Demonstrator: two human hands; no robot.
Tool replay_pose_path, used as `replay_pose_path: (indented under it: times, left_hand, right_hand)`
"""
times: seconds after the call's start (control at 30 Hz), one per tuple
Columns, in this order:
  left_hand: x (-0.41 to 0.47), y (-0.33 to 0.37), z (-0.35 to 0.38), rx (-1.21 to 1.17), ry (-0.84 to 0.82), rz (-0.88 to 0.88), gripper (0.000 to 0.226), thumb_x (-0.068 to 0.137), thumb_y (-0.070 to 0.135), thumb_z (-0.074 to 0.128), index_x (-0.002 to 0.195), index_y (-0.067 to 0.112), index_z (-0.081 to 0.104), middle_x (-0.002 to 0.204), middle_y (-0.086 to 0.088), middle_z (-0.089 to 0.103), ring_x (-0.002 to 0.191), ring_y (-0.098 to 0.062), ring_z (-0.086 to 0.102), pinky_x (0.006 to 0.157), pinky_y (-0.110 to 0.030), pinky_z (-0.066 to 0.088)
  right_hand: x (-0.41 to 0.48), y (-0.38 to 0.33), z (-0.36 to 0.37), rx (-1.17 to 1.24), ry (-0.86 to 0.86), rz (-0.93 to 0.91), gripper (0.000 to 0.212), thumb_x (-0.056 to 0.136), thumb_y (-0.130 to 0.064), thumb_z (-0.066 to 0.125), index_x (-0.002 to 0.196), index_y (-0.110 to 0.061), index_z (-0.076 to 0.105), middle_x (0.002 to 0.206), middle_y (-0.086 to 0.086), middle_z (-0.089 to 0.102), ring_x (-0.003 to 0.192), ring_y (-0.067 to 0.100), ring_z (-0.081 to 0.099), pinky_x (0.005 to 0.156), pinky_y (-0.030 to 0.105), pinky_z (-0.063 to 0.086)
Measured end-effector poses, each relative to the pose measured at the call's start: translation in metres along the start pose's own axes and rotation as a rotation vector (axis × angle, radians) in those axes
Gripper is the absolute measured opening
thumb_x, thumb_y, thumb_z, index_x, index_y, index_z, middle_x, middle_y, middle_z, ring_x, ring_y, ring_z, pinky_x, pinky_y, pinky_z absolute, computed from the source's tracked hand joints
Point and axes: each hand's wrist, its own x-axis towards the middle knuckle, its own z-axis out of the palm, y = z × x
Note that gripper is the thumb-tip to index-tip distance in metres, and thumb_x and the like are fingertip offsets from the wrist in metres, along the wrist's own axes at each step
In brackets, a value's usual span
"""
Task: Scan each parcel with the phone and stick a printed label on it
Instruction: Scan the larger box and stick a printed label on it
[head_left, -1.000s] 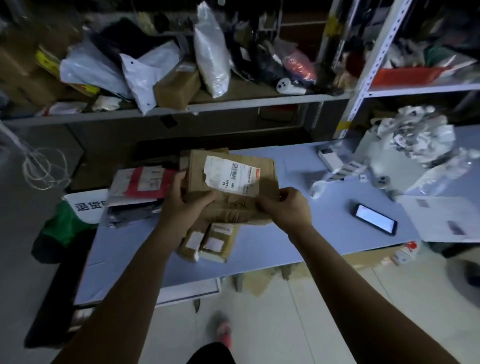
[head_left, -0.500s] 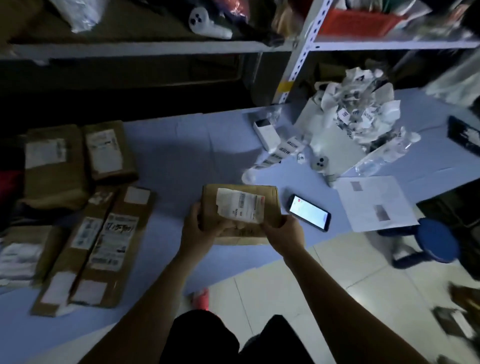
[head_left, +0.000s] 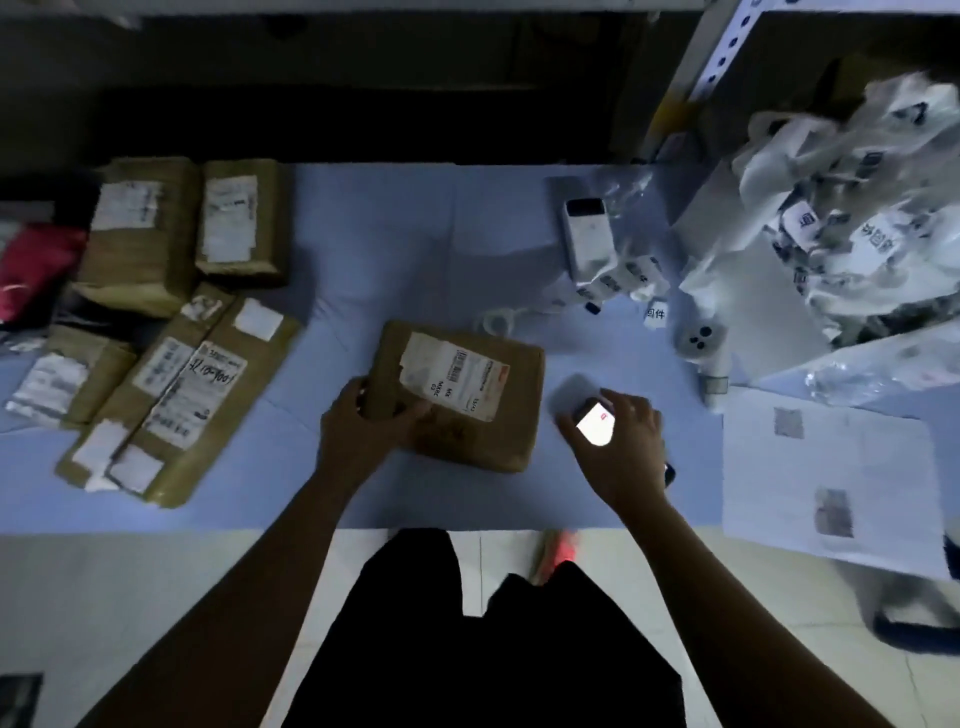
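The shipping label (head_left: 457, 376) on the middle parcel (head_left: 462, 410) carries a barcode and, printed sideways, "MX8C" and "03"; a long parcel (head_left: 192, 395) to the left bears handwriting that looks like "100-001"; a small label (head_left: 655, 313) on the desk (head_left: 415, 249) reads "回件"; finer print is too blurred to read.

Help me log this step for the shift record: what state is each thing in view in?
parcel, flat on the table, shipping label up with a torn corner, left end gripped by the left hand
phone, screen lit, held in the right hand beside the parcel
long parcels, flat, labels up, untouched
paper sheet, flat, overhanging the table's near edge
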Motion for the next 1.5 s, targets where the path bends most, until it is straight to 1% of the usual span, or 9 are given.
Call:
replay_pose_path:
  times: [0.1,0.17,0.33,0.6,0.8,0.93,1.13,1.27,1.5]
  left_hand:
    - [-0.022,0.006,0.008,-0.055,0.153,-0.075,0.074,0.051,0.076,0.079,0.109,0.033,0.062,0.092,0.013,0.070,0.079,-0.010,0.067,0.055,-0.027,0.055]
    - [-0.036,0.013,0.015,-0.134,0.199,-0.133,0.075,0.049,0.073,0.080,0.110,0.036,0.061,0.090,0.014,0.069,0.073,-0.004,0.066,0.046,-0.019,0.049]
    - [-0.048,0.018,0.023,-0.172,0.111,-0.162,0.093,0.046,0.062,0.094,0.123,0.033,0.050,0.112,0.010,0.066,0.098,-0.013,0.066,0.074,-0.035,0.059]
    - [-0.055,0.011,0.028,-0.237,0.177,-0.157,0.094,0.037,0.073,0.089,0.116,0.042,0.048,0.104,0.015,0.064,0.093,-0.009,0.063,0.069,-0.026,0.055]
    - [-0.057,0.006,0.037,-0.328,0.232,-0.169,0.085,0.034,0.068,0.092,0.101,0.045,0.047,0.111,0.008,0.057,0.100,-0.020,0.061,0.076,-0.046,0.061]
    - [-0.057,0.011,0.042,-0.350,0.247,-0.154,0.081,0.033,0.063,0.093,0.097,0.045,0.046,0.109,0.009,0.050,0.108,-0.025,0.055,0.082,-0.050,0.059]
    - [-0.064,0.027,0.048,-0.222,0.318,-0.057,0.086,0.043,0.053,0.095,0.109,0.039,0.041,0.104,0.007,0.045,0.106,-0.022,0.045,0.080,-0.038,0.045]
    - [-0.065,0.035,0.052,-0.217,0.338,-0.079,0.083,0.044,0.050,0.094,0.105,0.042,0.040,0.108,0.004,0.045,0.103,-0.018,0.039,0.090,-0.048,0.045]
    - [-0.065,0.036,0.056,-0.177,0.377,-0.080,0.086,0.041,0.054,0.095,0.108,0.040,0.042,0.107,0.006,0.045,0.099,-0.017,0.038,0.090,-0.042,0.035]
  right_hand:
    - [0.014,0.028,-0.007,-0.309,-0.176,-0.015,0.095,0.073,-0.067,0.075,0.148,-0.023,0.037,0.144,0.007,0.042,0.134,0.031,0.039,0.102,0.047,0.040]
    - [0.018,0.043,-0.007,-0.344,-0.253,-0.042,0.094,0.071,-0.059,0.079,0.147,-0.023,0.035,0.138,0.007,0.047,0.129,0.030,0.046,0.095,0.045,0.046]
    - [0.024,0.049,-0.002,-0.335,-0.230,-0.114,0.085,0.072,-0.062,0.078,0.141,-0.027,0.044,0.126,0.004,0.052,0.121,0.028,0.051,0.087,0.042,0.052]
    - [0.036,0.031,-0.020,-0.141,-0.218,-0.031,0.085,0.070,-0.062,0.078,0.143,-0.031,0.045,0.117,0.011,0.053,0.119,0.035,0.055,0.087,0.044,0.053]
    - [0.041,-0.030,-0.078,0.102,-0.010,-0.201,0.072,0.071,-0.048,0.084,0.133,-0.025,0.055,0.108,0.007,0.068,0.103,0.027,0.065,0.082,0.043,0.060]
    - [0.035,-0.058,-0.104,-0.095,-0.144,-0.438,0.064,0.070,-0.042,0.087,0.125,-0.022,0.060,0.102,0.001,0.068,0.094,0.017,0.066,0.073,0.028,0.056]
    - [0.019,-0.067,-0.121,-0.557,-0.287,-0.484,0.093,0.067,-0.050,0.087,0.147,-0.031,0.044,0.127,0.006,0.057,0.116,0.024,0.058,0.093,0.039,0.053]
    - [0.013,-0.069,-0.130,-0.572,-0.276,-0.446,0.097,0.069,-0.052,0.087,0.151,-0.030,0.040,0.139,0.002,0.056,0.126,0.023,0.055,0.095,0.039,0.049]
    - [0.005,-0.071,-0.140,-0.547,-0.238,-0.410,0.098,0.073,-0.053,0.083,0.154,-0.031,0.034,0.144,0.001,0.053,0.125,0.021,0.057,0.098,0.039,0.049]
